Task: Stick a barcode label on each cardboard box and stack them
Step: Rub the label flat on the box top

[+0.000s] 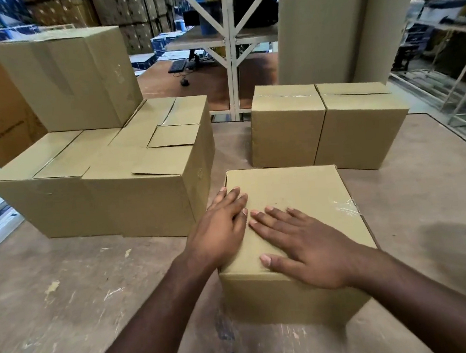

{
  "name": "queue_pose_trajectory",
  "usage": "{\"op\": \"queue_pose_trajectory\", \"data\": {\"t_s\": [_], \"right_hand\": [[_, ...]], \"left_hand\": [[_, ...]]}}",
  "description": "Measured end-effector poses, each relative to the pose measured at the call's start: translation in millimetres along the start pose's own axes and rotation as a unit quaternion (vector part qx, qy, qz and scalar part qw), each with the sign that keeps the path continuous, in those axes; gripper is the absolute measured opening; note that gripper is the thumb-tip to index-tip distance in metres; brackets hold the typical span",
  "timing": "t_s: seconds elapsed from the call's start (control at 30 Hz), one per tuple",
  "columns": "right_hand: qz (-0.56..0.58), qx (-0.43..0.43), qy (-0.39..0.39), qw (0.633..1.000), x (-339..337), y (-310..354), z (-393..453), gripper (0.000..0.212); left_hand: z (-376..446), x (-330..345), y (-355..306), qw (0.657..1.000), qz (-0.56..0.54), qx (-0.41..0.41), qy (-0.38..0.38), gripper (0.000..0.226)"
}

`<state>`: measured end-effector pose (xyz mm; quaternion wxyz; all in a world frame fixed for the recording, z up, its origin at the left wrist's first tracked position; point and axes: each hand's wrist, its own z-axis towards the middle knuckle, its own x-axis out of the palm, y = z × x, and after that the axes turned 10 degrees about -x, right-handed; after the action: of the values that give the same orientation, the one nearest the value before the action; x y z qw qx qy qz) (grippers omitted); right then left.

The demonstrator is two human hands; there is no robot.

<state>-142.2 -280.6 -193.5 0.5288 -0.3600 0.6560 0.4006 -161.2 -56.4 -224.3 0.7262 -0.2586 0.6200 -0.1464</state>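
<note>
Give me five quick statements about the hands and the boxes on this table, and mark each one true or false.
1. Both hands lie flat on top of the nearest box. True: left hand, right hand.
2. The right hand holds a barcode label. False: its fingers lie straight on the box and no label shows.
3. Two boxes stand side by side, touching, at the far right. True.
4. The left group of boxes has nothing on it. False: another box sits on its far side.
5. The nearest box is open. False: its top is closed, with clear tape at the right edge.
</note>
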Motion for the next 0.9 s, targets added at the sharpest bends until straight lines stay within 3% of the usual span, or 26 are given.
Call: {"op": "queue_pose_trajectory", "data": {"t_s": [0.1, 0.17, 0.23, 0.33, 0.4, 0.5, 0.57, 0.6, 0.67, 0.73, 0.8, 0.9], "right_hand": [[0.006, 0.127, -0.017, 0.992, -4.9, -34.6, -17.0, 0.079], [0.003, 0.231, -0.038, 0.972, -4.0, -48.5, -29.2, 0.085], [0.007, 0.29, -0.057, 0.955, -0.1, -51.6, -37.4, 0.09], [0.061, 0.308, -0.112, 0.943, -1.3, -53.0, -41.4, 0.09], [0.089, 0.308, -0.156, 0.934, -1.9, -60.4, -45.6, 0.086], [0.097, 0.327, -0.212, 0.916, 5.5, -70.1, -58.2, 0.08], [0.094, 0.349, -0.262, 0.895, 10.3, -73.9, -71.2, 0.071], [0.096, 0.358, -0.29, 0.882, 12.3, -76.0, -78.6, 0.063], [0.137, 0.372, -0.349, 0.849, 13.5, -78.2, -94.2, 0.041], [0.227, 0.367, -0.401, 0.808, 20.4, -74.2, -104.7, 0.02], [0.318, 0.339, -0.44, 0.768, 32.9, -62.5, -104.9, 0.016], [0.408, 0.307, -0.469, 0.721, 60.5, -40.9, -88.1, 0.024]], "left_hand": [[-1.1, -1.1, -2.3, 1.0, -0.023, -0.004, 0.01, 0.048], [-5.7, -4.1, -5.3, 0.985, -0.159, -0.032, 0.05, 0.056], [-14.3, -6.0, -6.1, 0.937, -0.319, -0.094, 0.11, 0.064], [-25.5, 3.9, 3.4, 0.852, -0.425, -0.192, 0.239, 0.066], [-28.8, 16.9, 16.4, 0.822, -0.437, -0.235, 0.281, 0.086], [-34.6, 39.8, 31.4, 0.817, -0.389, -0.33, 0.269, 0.119], [-48.7, 44.4, 26.0, 0.799, -0.36, -0.384, 0.291, 0.115], [-55.3, 45.4, 23.2, 0.789, -0.374, -0.386, 0.297, 0.098], [-60.9, 43.9, 20.5, 0.794, -0.41, -0.363, 0.265, 0.066], [-59.6, 34.2, 21.3, 0.822, -0.433, -0.319, 0.187, 0.061], [-55.0, 16.2, 20.3, 0.829, -0.466, -0.286, 0.119, 0.058], [-51.6, -15.6, 14.2, 0.803, -0.527, -0.271, 0.053, 0.053]]}}
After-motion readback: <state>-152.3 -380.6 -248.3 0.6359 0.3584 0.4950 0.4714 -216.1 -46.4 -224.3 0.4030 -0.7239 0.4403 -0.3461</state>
